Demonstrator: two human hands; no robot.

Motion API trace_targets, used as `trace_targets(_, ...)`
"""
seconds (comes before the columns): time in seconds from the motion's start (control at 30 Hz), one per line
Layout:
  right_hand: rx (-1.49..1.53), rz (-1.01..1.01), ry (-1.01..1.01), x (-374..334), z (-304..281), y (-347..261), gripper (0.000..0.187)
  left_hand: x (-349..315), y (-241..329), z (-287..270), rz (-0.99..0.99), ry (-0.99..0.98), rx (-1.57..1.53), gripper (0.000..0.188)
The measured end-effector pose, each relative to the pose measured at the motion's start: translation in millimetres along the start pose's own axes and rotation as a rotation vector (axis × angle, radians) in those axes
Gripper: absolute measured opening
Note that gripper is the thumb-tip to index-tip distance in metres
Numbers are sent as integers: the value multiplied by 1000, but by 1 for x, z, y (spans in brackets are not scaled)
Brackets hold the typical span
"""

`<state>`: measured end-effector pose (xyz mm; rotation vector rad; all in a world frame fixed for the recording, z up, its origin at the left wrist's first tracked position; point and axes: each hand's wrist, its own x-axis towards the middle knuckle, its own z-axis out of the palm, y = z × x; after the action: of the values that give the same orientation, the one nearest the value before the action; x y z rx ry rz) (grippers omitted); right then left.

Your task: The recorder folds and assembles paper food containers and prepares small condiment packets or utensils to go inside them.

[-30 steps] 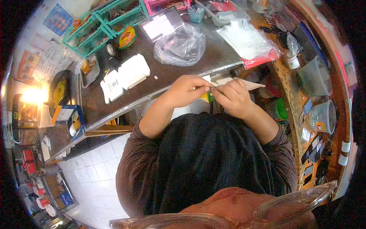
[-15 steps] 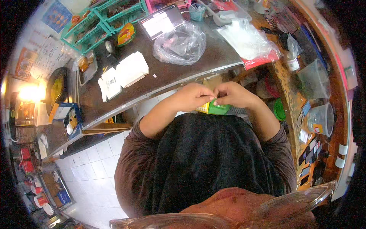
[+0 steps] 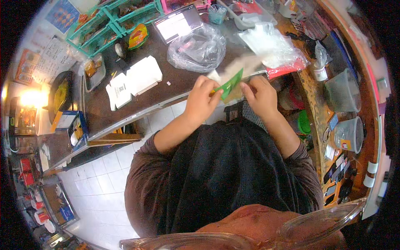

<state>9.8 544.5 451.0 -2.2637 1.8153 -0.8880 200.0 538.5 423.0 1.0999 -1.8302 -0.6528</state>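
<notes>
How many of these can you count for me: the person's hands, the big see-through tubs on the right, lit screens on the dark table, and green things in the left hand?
Left hand and right hand: 2
Upper see-through tub and lower see-through tub: 2
Lit screen: 1
Green thing: 1
Total: 6

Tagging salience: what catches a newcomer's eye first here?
Probably the glaring light at the far left. Then the bright green piece in the left hand, near picture centre, right hand close by. Beyond them, a crumpled clear plastic bag lies on the dark table.
</notes>
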Motion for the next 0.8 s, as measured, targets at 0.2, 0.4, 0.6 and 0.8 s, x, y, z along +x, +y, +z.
trace_targets(0.2, 472, 101, 99, 9, 15, -11, 28, 4, 0, 25, 267, -140, -51, 15)
trace_targets(0.4, -73, -429, 33, -1, 22, 0, 38, 14, -17, 25, -438, 100, -1349, 39)
trace_targets(0.6, -144, -488, 129, -3, 31, -1, 41, 18, -19, 22, -584, 193, -1233, 15)
trace_targets(0.8, 30, -336, 75, -4, 34, 6, 31, 10, -54, 27, -497, 69, -1020, 12)
